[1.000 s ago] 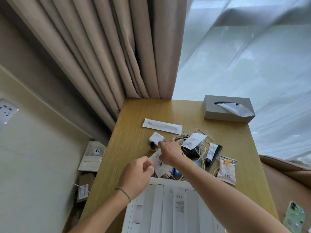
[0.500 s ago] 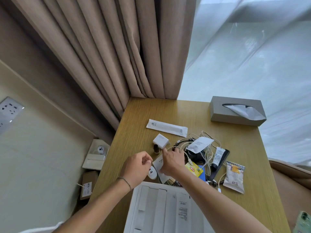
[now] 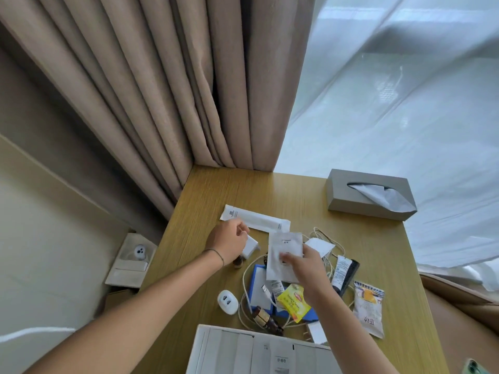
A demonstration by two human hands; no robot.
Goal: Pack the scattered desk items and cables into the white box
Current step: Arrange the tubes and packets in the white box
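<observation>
The white box (image 3: 243, 352) lies at the desk's near edge. My right hand (image 3: 305, 271) holds a flat white packet (image 3: 283, 252) lifted above the pile. My left hand (image 3: 229, 242) is closed around a small white cube charger (image 3: 249, 247), beside a little brown bottle (image 3: 238, 263). Under my right hand lie tangled white cables (image 3: 248, 300), a blue box (image 3: 259, 287) and a yellow tea bag (image 3: 293, 303). A white oval plug (image 3: 227, 301), a long white sachet (image 3: 256, 220), a white tube (image 3: 340, 271), a black comb (image 3: 351, 273) and a snack packet (image 3: 368, 309) lie around.
A grey tissue box (image 3: 370, 194) stands at the desk's far right. Beige curtains (image 3: 162, 90) hang behind the wooden desk (image 3: 270, 190). Cardboard boxes (image 3: 132, 260) sit on the floor to the left. A green phone (image 3: 476, 368) shows at the bottom right corner.
My right hand has lifted the white packet off the pile and moved right. My left hand has reached forward from beside the oval plug to the cube charger.
</observation>
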